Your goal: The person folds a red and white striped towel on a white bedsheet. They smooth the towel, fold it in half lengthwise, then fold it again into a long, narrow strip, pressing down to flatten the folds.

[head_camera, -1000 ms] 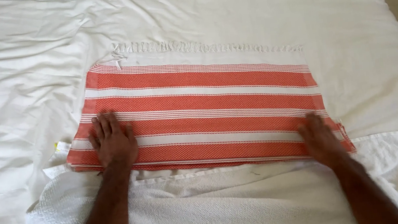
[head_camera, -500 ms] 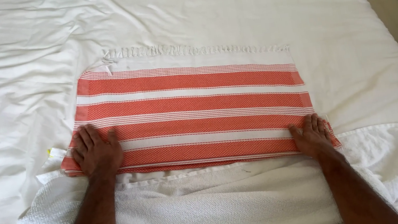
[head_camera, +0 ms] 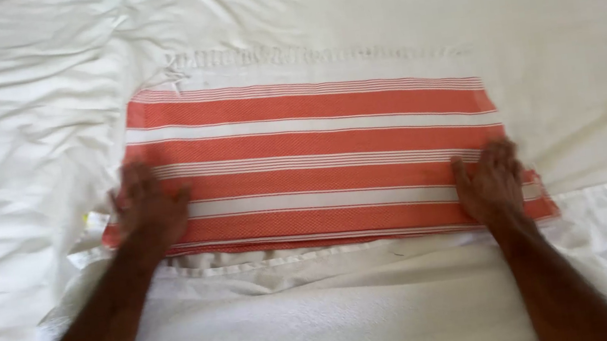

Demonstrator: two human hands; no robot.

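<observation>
Folded orange-and-white striped towel [head_camera: 318, 161], flat on white bed

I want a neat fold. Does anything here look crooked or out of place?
Mostly neat. By the left hand, a small white tag sticks out from the striped towel, whose near right corner juts beyond the right hand.

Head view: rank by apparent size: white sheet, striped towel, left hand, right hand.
1. White sheet, fills most of the frame.
2. Striped towel.
3. Left hand and right hand: look about alike, and the blur makes ranking them unsure.
</observation>
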